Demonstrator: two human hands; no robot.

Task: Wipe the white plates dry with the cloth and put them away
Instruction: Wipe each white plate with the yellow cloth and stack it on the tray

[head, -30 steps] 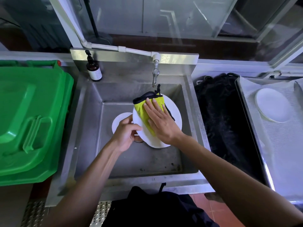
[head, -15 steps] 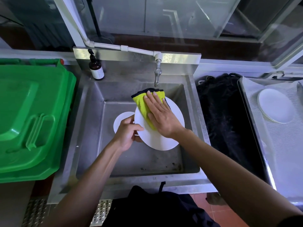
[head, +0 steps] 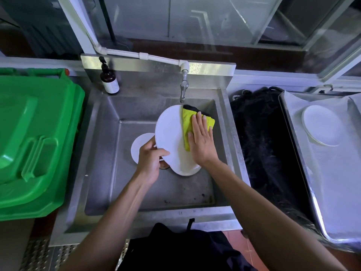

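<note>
Over the steel sink (head: 101, 153) I hold a white plate (head: 170, 137) tilted up. My left hand (head: 150, 163) grips its lower left rim, thumb on the face. My right hand (head: 201, 141) lies flat with straight fingers, pressing a yellow cloth with a black edge (head: 187, 122) against the plate's right side. A second white plate (head: 138, 147) lies on the sink floor behind my left hand, partly hidden. On the metal tray (head: 332, 192) at the right rest stacked white plates (head: 322, 124).
A tap (head: 183, 89) hangs just above the plate's top edge. A dark soap bottle (head: 108, 79) stands at the sink's back left corner. A green bin lid (head: 33, 137) fills the left side. Black cloth (head: 259, 145) lies between sink and tray.
My right hand has slid the cloth from the plate's upper left across to its right side. The plate has turned more upright in my left hand.
</note>
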